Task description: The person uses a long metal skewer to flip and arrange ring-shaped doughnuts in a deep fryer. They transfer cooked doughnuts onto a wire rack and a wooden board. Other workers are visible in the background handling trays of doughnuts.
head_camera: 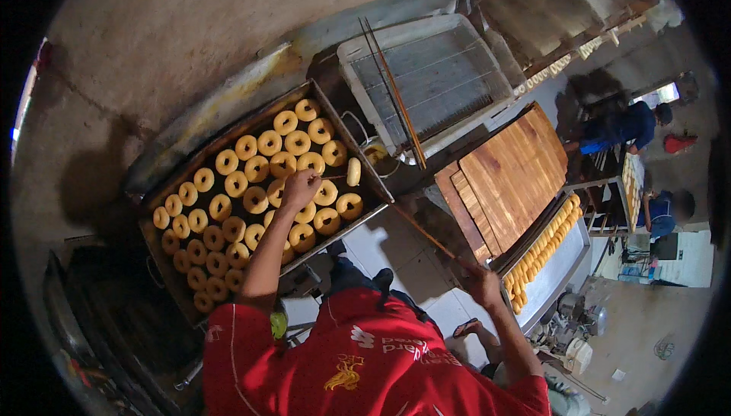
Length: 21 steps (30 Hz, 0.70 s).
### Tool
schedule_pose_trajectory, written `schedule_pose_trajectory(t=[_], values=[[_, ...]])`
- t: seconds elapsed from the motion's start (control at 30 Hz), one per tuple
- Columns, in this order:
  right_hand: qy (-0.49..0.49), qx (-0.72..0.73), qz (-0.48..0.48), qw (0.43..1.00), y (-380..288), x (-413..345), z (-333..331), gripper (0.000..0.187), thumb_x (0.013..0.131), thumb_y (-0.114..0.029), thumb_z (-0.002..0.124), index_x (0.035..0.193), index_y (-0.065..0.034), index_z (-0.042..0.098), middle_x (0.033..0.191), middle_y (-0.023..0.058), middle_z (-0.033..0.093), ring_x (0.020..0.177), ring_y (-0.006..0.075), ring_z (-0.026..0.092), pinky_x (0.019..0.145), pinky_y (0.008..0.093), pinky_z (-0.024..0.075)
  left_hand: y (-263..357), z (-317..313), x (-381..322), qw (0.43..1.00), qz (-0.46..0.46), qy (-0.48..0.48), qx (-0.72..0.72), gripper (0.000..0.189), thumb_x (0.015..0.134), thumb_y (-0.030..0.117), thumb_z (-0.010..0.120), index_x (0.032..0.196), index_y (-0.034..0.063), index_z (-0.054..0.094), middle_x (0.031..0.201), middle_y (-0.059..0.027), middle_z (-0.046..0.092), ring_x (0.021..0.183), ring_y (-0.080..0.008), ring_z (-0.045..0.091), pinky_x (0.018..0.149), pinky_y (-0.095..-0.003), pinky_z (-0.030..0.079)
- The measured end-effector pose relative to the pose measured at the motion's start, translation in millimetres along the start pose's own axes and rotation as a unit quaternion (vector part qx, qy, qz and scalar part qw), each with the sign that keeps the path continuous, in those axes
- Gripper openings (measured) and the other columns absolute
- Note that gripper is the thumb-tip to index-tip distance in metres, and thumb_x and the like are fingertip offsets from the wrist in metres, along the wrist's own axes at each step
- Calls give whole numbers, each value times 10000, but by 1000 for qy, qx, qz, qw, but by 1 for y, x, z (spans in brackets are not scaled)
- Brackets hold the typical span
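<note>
Many ring doughnuts (pixel 257 168) float in rows in a wide rectangular metal fryer (pixel 342 119) filled with dark oil. Over its middle, my left hand (pixel 302 188) grips a thin stick (pixel 332 177) that points right. Close to the stick's tip, one doughnut (pixel 354 172) shows its side, as if tilted on edge. My right hand (pixel 482 286) is to the right of the fryer, closed round a long wooden stick (pixel 425 232). That stick slants up and left to the fryer's near right corner; whether its tip passes the rim is unclear.
A wire rack tray (pixel 425 82) stands behind, with two long sticks (pixel 394 96) across it. Wooden boards (pixel 514 170) lie to the right, beside a metal tray (pixel 557 267) holding rows of doughnuts (pixel 539 250). Two people (pixel 619 127) are at a far table (pixel 633 187).
</note>
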State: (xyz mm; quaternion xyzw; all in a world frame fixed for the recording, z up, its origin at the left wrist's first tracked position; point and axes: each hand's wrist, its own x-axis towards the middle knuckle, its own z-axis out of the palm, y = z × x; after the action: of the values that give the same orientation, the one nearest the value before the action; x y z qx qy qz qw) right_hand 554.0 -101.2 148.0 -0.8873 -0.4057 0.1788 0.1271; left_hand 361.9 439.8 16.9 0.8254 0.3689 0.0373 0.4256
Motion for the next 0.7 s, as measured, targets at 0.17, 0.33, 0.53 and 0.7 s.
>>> schedule_pose_trajectory(t=[0.17,0.33,0.53,0.7], values=[[-39,-11,92,995,-103,28,2,523,977,-97,602,1451,-302,683,1157,150,775,966,387,765,781,485,619,21,-4,-17,992,116,25,50,195,936,217,716,963,26,750,909,-212,763,889,-408,753,778,-506,589],[-37,-46,75,995,-111,28,9,477,973,-82,593,1401,-252,719,1111,150,774,939,384,756,774,496,615,4,-30,36,982,34,113,150,191,980,206,683,1035,32,740,911,-220,758,864,-410,750,770,-515,586],[26,164,75,983,-76,38,92,472,984,-74,581,1385,-265,743,1113,169,793,993,386,762,853,471,606,-20,-56,58,997,45,12,57,199,987,236,711,1039,45,720,855,-200,748,809,-390,743,757,-495,582],[33,115,84,989,-131,70,74,437,980,-160,619,1394,-259,717,1091,191,774,934,432,753,807,550,600,-20,-59,52,988,109,41,103,195,999,217,683,1082,46,722,871,-209,754,829,-403,747,755,-496,584]])
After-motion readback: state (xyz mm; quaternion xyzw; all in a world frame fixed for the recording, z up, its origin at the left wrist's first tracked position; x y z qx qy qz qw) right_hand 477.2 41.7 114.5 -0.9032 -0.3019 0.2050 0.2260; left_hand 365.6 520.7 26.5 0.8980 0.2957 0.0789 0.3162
